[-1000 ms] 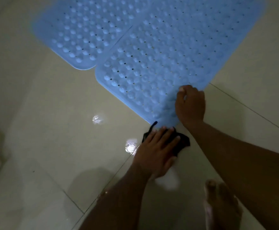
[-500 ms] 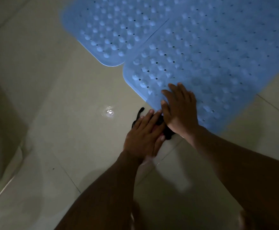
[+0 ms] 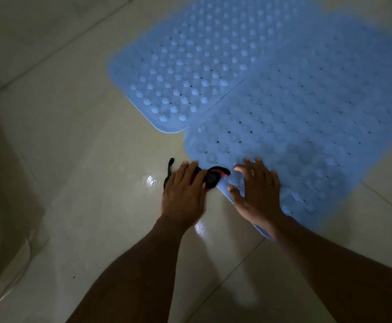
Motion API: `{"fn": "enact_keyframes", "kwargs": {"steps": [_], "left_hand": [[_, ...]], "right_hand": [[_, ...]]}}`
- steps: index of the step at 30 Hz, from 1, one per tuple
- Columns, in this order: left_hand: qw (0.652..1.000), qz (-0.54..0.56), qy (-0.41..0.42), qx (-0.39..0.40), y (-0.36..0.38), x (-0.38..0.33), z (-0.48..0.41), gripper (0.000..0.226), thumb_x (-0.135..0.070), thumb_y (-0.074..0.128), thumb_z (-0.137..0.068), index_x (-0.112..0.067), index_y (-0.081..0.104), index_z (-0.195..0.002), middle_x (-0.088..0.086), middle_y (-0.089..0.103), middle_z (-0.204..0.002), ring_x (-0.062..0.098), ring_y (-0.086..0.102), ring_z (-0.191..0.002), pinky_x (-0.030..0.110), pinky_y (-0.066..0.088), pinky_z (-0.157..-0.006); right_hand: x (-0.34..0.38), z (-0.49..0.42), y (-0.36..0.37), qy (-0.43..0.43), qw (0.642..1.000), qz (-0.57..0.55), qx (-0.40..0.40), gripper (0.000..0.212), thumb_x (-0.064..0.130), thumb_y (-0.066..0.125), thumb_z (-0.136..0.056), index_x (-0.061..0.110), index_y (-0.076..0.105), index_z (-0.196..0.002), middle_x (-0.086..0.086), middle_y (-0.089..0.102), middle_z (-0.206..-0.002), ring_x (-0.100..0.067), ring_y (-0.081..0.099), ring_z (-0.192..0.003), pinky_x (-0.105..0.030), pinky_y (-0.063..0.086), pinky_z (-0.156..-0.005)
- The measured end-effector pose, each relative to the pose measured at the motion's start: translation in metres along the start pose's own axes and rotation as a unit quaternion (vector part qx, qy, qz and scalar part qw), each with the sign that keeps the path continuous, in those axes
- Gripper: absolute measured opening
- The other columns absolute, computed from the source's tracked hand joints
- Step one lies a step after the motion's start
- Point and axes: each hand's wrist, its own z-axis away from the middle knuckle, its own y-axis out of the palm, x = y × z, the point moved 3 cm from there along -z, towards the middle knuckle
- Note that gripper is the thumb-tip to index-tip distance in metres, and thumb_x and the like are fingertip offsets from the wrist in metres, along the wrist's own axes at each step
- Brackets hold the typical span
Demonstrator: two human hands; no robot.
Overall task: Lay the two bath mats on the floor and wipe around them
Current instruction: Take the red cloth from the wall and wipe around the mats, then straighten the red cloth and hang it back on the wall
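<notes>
Two light blue bath mats with bumps and small holes lie flat on the pale tiled floor, side by side. The left mat (image 3: 190, 71) reaches the upper middle. The right mat (image 3: 307, 117) overlaps its edge and runs toward me. My left hand (image 3: 183, 194) presses a black cloth (image 3: 211, 178) against the floor at the right mat's near left edge. My right hand (image 3: 258, 194) rests flat on that mat's edge, fingers spread, holding nothing.
Wet shiny spots (image 3: 152, 180) glint on the tiles left of the cloth. A low pale ledge or fixture (image 3: 1, 206) rises along the left side. Tile joints (image 3: 232, 271) cross the floor between my forearms.
My left hand and the cloth have slid left along the mat's edge toward its corner. My right hand has followed and now lies flat instead of pinching the edge. The view has shifted.
</notes>
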Motion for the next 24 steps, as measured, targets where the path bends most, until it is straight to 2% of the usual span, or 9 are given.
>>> {"fn": "enact_keyframes", "kwargs": {"steps": [3, 5, 7, 8, 11, 14, 18, 21, 24], "left_hand": [[0.996, 0.006, -0.094, -0.01, -0.031, -0.018, -0.018, 0.035, -0.04, 0.042, -0.097, -0.011, 0.062, -0.09, 0.01, 0.064, -0.092, 0.038, 0.063, -0.087, 0.044, 0.049, -0.073], [0.973, 0.083, -0.212, 0.037, -0.056, -0.024, -0.033, 0.036, -0.04, 0.039, -0.102, -0.01, 0.056, -0.095, 0.013, 0.062, -0.096, 0.037, 0.06, -0.089, 0.043, 0.046, -0.074], [0.937, 0.189, -0.285, 0.077, -0.074, -0.026, -0.049, 0.031, -0.034, 0.039, -0.105, -0.008, 0.053, -0.097, 0.014, 0.063, -0.101, 0.035, 0.059, -0.092, 0.038, 0.041, -0.074], [0.918, 0.251, -0.295, 0.082, -0.086, -0.028, -0.058, 0.031, -0.031, 0.04, -0.105, -0.005, 0.054, -0.095, 0.016, 0.064, -0.099, 0.033, 0.059, -0.089, 0.036, 0.04, -0.072], [0.853, 0.417, -0.304, 0.081, -0.136, -0.036, -0.084, 0.037, -0.028, 0.047, -0.105, -0.005, 0.058, -0.079, 0.015, 0.063, -0.073, 0.023, 0.057, -0.065, 0.031, 0.042, -0.06], [0.829, 0.469, -0.296, 0.077, -0.193, -0.038, -0.109, 0.04, -0.043, 0.057, -0.1, -0.01, 0.059, -0.078, 0.01, 0.058, -0.07, 0.022, 0.053, -0.065, 0.029, 0.045, -0.061], [0.833, 0.484, -0.263, 0.057, -0.265, -0.046, -0.142, 0.037, -0.047, 0.06, -0.098, -0.015, 0.06, -0.079, 0.008, 0.064, -0.081, 0.022, 0.059, -0.077, 0.034, 0.051, -0.072], [0.848, 0.48, -0.223, 0.026, -0.315, -0.057, -0.161, 0.033, -0.044, 0.063, -0.098, -0.017, 0.06, -0.078, 0.006, 0.066, -0.084, 0.02, 0.062, -0.078, 0.032, 0.053, -0.072], [0.859, 0.475, -0.191, 0.001, -0.354, -0.065, -0.171, 0.033, -0.04, 0.068, -0.095, -0.014, 0.056, -0.078, 0.009, 0.059, -0.079, 0.02, 0.057, -0.071, 0.028, 0.051, -0.064]], "right_hand": [[0.007, -0.012, -0.026, 0.035, 0.997, -0.037, 0.061, 0.053, 0.052, 0.049, -0.082, 0.033, 0.059, -0.131, 0.003, 0.052, -0.146, -0.023, 0.043, -0.142, -0.041, 0.035, -0.116], [0.019, -0.02, -0.049, 0.087, 0.97, -0.181, 0.136, 0.047, 0.032, 0.062, -0.089, 0.033, 0.057, -0.136, 0.002, 0.059, -0.134, -0.019, 0.06, -0.118, -0.033, 0.051, -0.096], [0.038, -0.024, -0.069, 0.104, 0.918, -0.329, 0.195, 0.042, 0.009, 0.063, -0.091, 0.024, 0.061, -0.13, -0.003, 0.067, -0.116, -0.017, 0.063, -0.091, -0.026, 0.051, -0.073], [0.048, -0.027, -0.082, 0.105, 0.903, -0.367, 0.198, 0.034, 0.004, 0.061, -0.091, 0.021, 0.066, -0.121, -0.006, 0.07, -0.112, -0.018, 0.063, -0.089, -0.026, 0.049, -0.072], [0.074, -0.035, -0.128, 0.128, 0.846, -0.476, 0.204, 0.016, 0.009, 0.062, -0.089, 0.019, 0.07, -0.1, -0.007, 0.071, -0.106, -0.025, 0.066, -0.104, -0.041, 0.052, -0.095], [0.1, -0.044, -0.187, 0.09, 0.808, -0.536, 0.228, 0.024, 0.014, 0.063, -0.088, 0.004, 0.069, -0.11, -0.018, 0.072, -0.114, -0.03, 0.068, -0.102, -0.047, 0.054, -0.098], [0.129, -0.055, -0.264, 0.034, 0.834, -0.51, 0.209, 0.03, 0.012, 0.059, -0.096, -0.006, 0.067, -0.118, -0.022, 0.071, -0.119, -0.032, 0.069, -0.1, -0.045, 0.057, -0.092], [0.144, -0.063, -0.311, 0.02, 0.844, -0.511, 0.161, 0.015, 0.013, 0.061, -0.093, 0.004, 0.071, -0.097, -0.017, 0.071, -0.106, -0.032, 0.067, -0.102, -0.047, 0.055, -0.096], [0.152, -0.066, -0.347, 0.022, 0.828, -0.551, 0.096, 0.011, 0.017, 0.057, -0.092, 0.014, 0.062, -0.082, -0.007, 0.065, -0.093, -0.025, 0.063, -0.092, -0.044, 0.051, -0.089]]}}
